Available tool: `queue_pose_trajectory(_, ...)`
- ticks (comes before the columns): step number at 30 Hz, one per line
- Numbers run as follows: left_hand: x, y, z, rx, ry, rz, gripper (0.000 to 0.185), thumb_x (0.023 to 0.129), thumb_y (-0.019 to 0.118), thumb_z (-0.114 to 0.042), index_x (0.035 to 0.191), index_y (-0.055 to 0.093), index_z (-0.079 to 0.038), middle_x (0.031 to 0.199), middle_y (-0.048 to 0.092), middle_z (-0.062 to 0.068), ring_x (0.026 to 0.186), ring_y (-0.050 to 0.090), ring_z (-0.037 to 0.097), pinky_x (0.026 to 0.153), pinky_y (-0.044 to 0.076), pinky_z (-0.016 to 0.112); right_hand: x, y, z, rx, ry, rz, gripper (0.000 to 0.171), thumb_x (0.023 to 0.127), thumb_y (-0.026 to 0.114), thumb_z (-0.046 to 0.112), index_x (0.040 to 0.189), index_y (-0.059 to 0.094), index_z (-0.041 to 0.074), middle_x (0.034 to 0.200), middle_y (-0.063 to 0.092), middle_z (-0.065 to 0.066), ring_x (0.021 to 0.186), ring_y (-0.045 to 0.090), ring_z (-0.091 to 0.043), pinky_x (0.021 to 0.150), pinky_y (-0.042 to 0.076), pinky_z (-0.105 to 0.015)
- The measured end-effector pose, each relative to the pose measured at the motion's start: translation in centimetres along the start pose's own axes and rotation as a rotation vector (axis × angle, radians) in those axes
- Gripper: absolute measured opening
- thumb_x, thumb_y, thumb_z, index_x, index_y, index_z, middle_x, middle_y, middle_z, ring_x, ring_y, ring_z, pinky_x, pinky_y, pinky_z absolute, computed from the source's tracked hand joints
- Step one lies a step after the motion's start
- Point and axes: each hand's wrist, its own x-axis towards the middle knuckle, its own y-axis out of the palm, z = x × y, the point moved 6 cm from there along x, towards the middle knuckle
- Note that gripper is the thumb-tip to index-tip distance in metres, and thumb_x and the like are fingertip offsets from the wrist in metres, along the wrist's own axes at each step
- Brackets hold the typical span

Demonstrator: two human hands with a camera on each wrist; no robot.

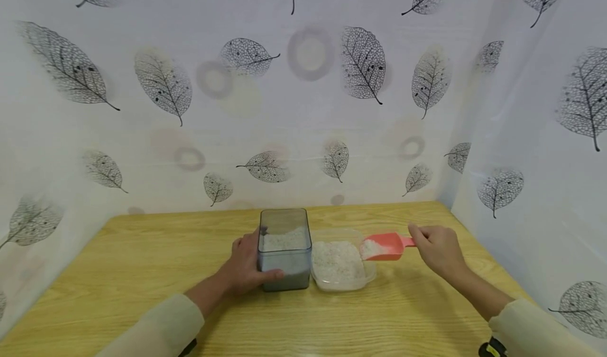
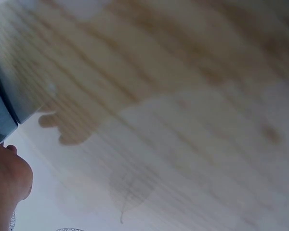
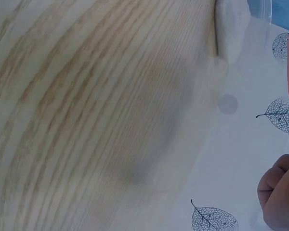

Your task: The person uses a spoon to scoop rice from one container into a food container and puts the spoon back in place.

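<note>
- Two hands share this: keep your left hand (image 1: 246,267) wrapped round the bin (image 1: 284,249) so it stays put on the desk (image 1: 142,273).
- Carry the scoop (image 1: 384,247) level; its rice sits heaped above the tub (image 1: 342,265), just right of the bin.
- Your right hand (image 1: 438,249) pinches the scoop's handle, wrist right of the tub.

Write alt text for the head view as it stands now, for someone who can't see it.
The right hand holds a pink scoop of white grains over a shallow clear tray of the same grains, while the left hand grips a tall clear container, partly filled, beside it. All sit on a wooden table before leaf-printed sheeting.
</note>
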Motion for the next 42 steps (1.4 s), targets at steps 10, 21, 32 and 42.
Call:
queue_pose_trajectory(10, 0.1, -0.1, 0.0, 0.009, -0.007, 0.004, 0.112, 0.074, 0.073, -0.065, 0.153, 0.023, -0.004, 0.141, 0.049, 0.014, 0.131, 0.042, 0.035, 0.107, 0.019, 0.054, -0.5, -0.6, 0.3, -0.080, -0.147, -0.042, 0.058, 0.101, 0.053, 0.015, 0.047, 0.033, 0.018, 0.046, 0.018, 0.017, 0.045, 0.011, 0.002, 0.046, 0.018, -0.022)
queue_pose_trajectory(21, 0.1, -0.1, -0.1, 0.009, -0.019, 0.012, 0.113, 0.074, 0.072, -0.065, 0.154, 0.021, -0.003, 0.143, 0.046, 0.016, 0.133, 0.040, 0.036, 0.108, 0.017, 0.054, -0.1, -1.7, 1.0, -0.163, -0.241, -0.117, 0.058, 0.096, 0.057, 0.010, 0.046, 0.030, 0.021, 0.048, 0.017, 0.020, 0.046, 0.012, 0.005, 0.044, 0.019, -0.020)
queue_pose_trajectory(32, 0.0, 0.0, 0.0, 0.008, -0.004, 0.008, 0.112, 0.075, 0.072, -0.065, 0.154, 0.020, -0.004, 0.143, 0.047, 0.015, 0.131, 0.041, 0.035, 0.106, 0.018, 0.053, 0.0, -1.7, 2.9, -0.335, -0.395, -0.177, 0.054, 0.090, 0.058, 0.009, 0.047, 0.028, 0.024, 0.048, 0.020, 0.015, 0.048, 0.015, -0.001, 0.047, 0.020, -0.022)
queue_pose_trajectory(42, 0.0, 0.0, -0.2, 0.010, -0.008, 0.015, 0.112, 0.075, 0.072, -0.064, 0.155, 0.020, -0.005, 0.143, 0.046, 0.015, 0.130, 0.041, 0.035, 0.107, 0.018, 0.054, -0.2, -1.6, 5.7, -0.416, -0.689, -0.318, 0.051, 0.097, 0.040, 0.028, 0.049, 0.027, 0.024, 0.049, 0.020, 0.012, 0.048, 0.013, -0.001, 0.045, 0.012, -0.020)
